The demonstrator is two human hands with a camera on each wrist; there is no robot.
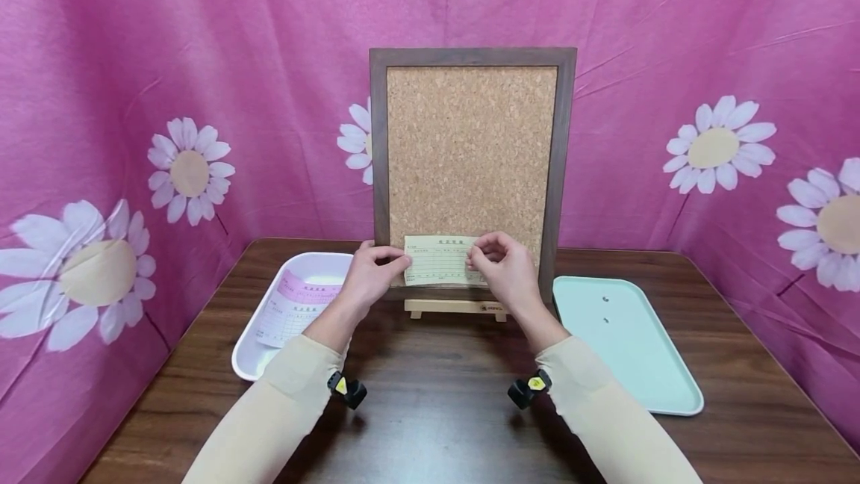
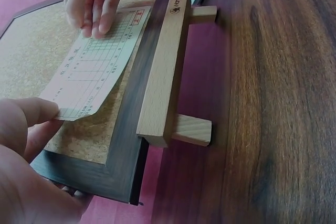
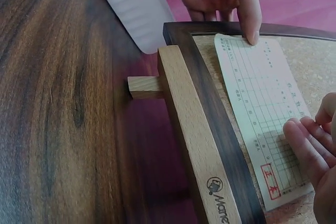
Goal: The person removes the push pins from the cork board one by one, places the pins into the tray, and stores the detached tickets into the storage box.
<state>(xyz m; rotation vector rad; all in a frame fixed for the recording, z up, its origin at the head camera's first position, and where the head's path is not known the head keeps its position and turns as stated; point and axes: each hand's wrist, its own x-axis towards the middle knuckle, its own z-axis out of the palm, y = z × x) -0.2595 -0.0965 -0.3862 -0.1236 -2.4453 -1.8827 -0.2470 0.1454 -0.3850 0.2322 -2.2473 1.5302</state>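
A pale yellow-green printed receipt slip (image 1: 437,264) lies across the lower part of a framed cork board (image 1: 470,148). My left hand (image 1: 372,272) holds the slip's left end, thumb on its face; in the right wrist view that hand's other fingers (image 3: 210,16) reach past the frame's edge. Over the slip's right half is my right hand (image 1: 507,271), its thumb and fingers bent close together at the paper. Whether something small sits between those fingertips is hidden. The left wrist view shows a red printed box (image 2: 138,17) at the slip's right end.
Under the board stands a light wooden easel ledge (image 1: 453,306) with short feet. To the left is a white tray (image 1: 243,355) holding pink and white slips (image 1: 292,312). On the right, a mint tray (image 1: 645,364) carries two tiny dark items (image 1: 605,299).
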